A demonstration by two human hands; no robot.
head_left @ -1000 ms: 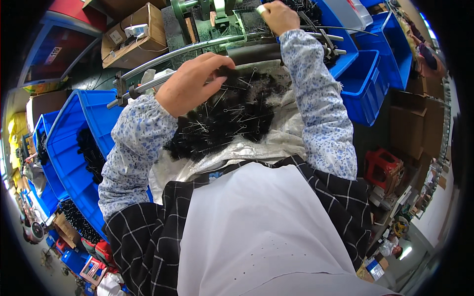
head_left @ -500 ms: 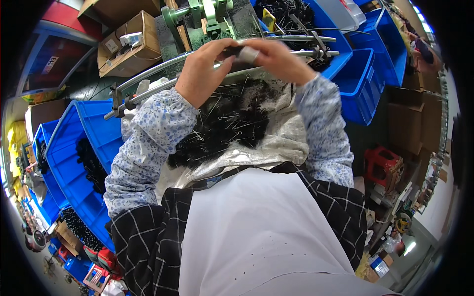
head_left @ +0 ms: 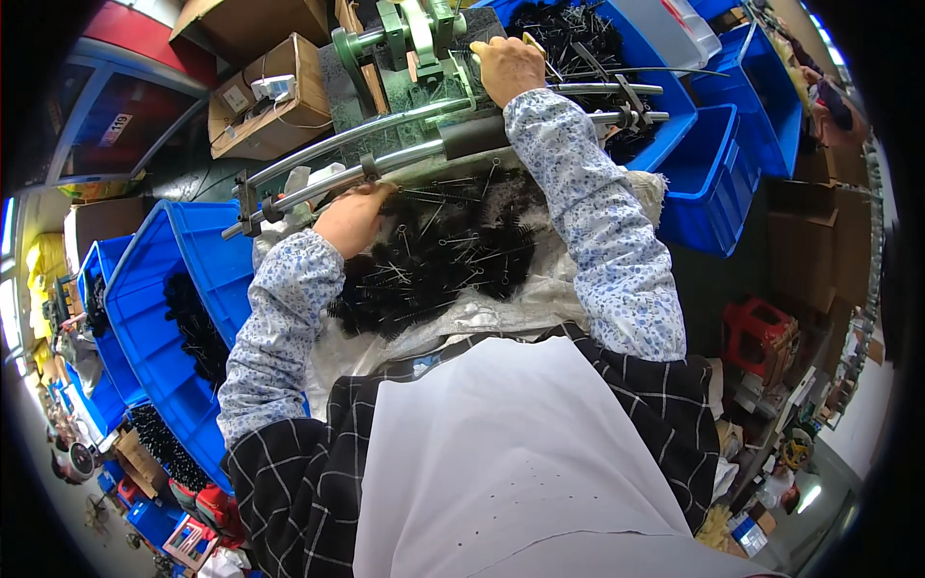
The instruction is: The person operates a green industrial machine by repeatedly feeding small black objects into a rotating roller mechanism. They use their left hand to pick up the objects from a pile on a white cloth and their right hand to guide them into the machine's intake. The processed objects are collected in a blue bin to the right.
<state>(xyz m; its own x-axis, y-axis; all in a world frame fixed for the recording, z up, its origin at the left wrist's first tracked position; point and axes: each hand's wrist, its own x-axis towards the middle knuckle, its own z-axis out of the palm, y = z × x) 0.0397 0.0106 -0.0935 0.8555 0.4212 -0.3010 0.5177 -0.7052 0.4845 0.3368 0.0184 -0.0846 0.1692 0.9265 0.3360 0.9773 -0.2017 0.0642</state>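
A heap of small black wire brushes (head_left: 434,255) with ring-shaped wire ends lies on a whitish sheet (head_left: 482,313) in front of me. At the heap's upper left edge is my left hand (head_left: 352,222), fingers bent together beside the lower metal rod (head_left: 328,183); what they hold, if anything, is hidden. Farther off, my right hand (head_left: 512,70) is closed just right of a green machine (head_left: 414,43). Its fingertips point toward the machine, and I cannot make out what is in them. A dark sleeve (head_left: 474,137) sits around the lower rod below that hand.
Behind the right hand, a blue bin (head_left: 665,125) holds more black brushes (head_left: 568,34). Blue bins (head_left: 154,289) with black items stand at my left, and another blue bin (head_left: 708,183) at the right. An open cardboard box (head_left: 279,106) is at the far left.
My hands have parted from being together above the rods. The left has dropped to the heap's edge; the right has moved away from me, beside the green machine.
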